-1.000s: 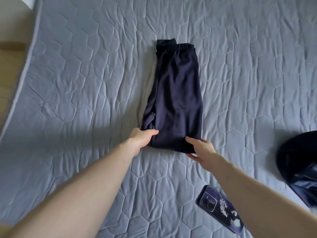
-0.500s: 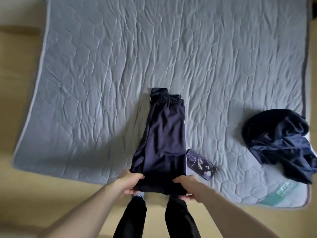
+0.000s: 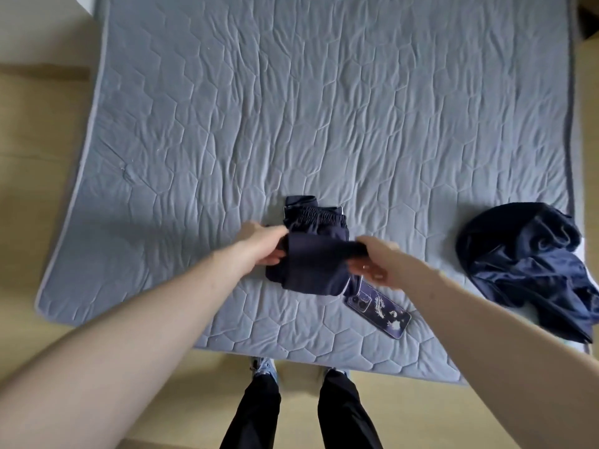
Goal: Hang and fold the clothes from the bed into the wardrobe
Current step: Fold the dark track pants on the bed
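The trousers (image 3: 316,254) lie on the bed (image 3: 291,108), their near end gripped by the left hand (image 3: 262,243) and, seemingly through blur, the right hand (image 3: 372,257). If carried unevenly, the fold could skew or catch the phone (image 3: 377,307).

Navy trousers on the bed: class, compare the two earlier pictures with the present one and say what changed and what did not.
Both hands, the left hand and the right hand, have lifted the near end of the navy trousers and are carrying it up towards the waistband, halving their length. The phone, the crumpled dark garment and the grey bed cover lie as before.
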